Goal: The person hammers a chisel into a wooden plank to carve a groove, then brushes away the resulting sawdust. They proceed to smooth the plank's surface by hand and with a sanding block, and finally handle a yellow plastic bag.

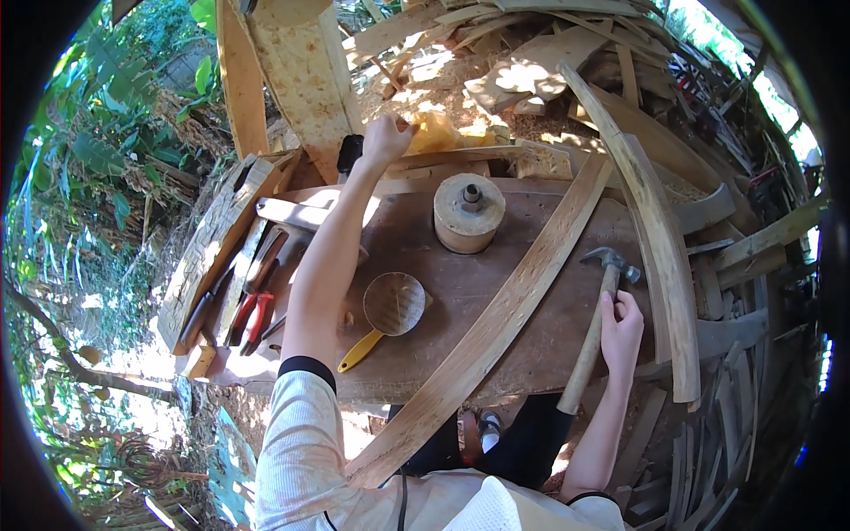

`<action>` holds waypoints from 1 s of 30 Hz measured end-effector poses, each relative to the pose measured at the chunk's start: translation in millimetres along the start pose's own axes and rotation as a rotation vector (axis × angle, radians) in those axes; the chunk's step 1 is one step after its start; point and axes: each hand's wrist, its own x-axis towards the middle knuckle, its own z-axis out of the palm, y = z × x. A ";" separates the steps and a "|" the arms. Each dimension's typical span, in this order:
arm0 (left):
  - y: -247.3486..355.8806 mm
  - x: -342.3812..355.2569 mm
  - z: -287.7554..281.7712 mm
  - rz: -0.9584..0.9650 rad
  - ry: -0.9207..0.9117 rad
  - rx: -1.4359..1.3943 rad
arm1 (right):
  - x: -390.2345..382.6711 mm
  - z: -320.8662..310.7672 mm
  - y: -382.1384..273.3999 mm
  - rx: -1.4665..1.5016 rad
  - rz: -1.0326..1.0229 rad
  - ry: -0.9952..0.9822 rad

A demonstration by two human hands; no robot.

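My left hand (386, 137) reaches far across the workbench and closes on a crumpled yellow bag (438, 133) lying among planks at the back. My right hand (622, 326) grips the wooden handle of a claw hammer (595, 319) at the bench's right edge, its steel head up by the curved boards. A long curved wooden slat (496, 319) lies diagonally across the brown bench top (443, 345), between my two arms.
A round wooden block (468, 213) with a metal centre stands mid-bench. A woven sieve with a yellow handle (390, 307) lies near my left arm. Red-handled pliers (252, 320) and other tools lie at the left. Curved boards (660, 257) and scrap planks surround the bench.
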 end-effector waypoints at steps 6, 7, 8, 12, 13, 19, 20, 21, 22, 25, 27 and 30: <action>8.6 -2.0 -3.5 -0.018 0.093 -0.090 | 16.6 -19.5 -58.3 -0.519 -0.291 0.098; 2.2 -3.3 -7.9 -0.042 0.132 -0.053 | 20.7 -9.2 -83.2 -0.360 -0.357 0.089; -7.0 -4.5 -14.3 -0.067 0.175 -0.011 | 26.1 6.3 -106.6 -0.194 -0.425 0.077; 8.8 -20.3 -18.0 -0.275 -0.105 0.105 | 84.5 87.2 -168.5 0.283 -0.730 -0.260; 7.1 -22.3 -21.9 -0.271 -0.127 0.121 | 101.8 107.8 -193.6 0.168 -0.719 -0.314; 12.4 -19.1 -15.8 -0.100 0.055 -0.101 | 203.7 257.2 -250.7 -0.117 -0.926 -0.587; 10.6 -13.5 -18.3 -0.064 0.116 -0.189 | 209.7 268.7 -258.8 -0.159 -0.982 -0.640; 10.8 -7.8 -19.7 -0.024 0.174 -0.281 | 216.0 275.8 -264.2 -0.209 -1.033 -0.690; 3.0 -10.6 -20.2 -0.027 0.106 -0.436 | 214.1 285.8 -264.2 -0.183 -1.115 -0.698; -7.6 -10.2 -19.1 -0.103 0.048 -0.658 | 224.1 279.1 -272.8 -0.378 -0.992 -0.805; -5.3 -9.9 -13.4 -0.088 0.030 -0.621 | 242.5 262.6 -260.0 -0.446 -0.948 -0.766; -12.1 -14.0 -1.9 -0.068 -0.072 -0.418 | 259.7 234.4 -237.0 -0.516 -0.809 -0.874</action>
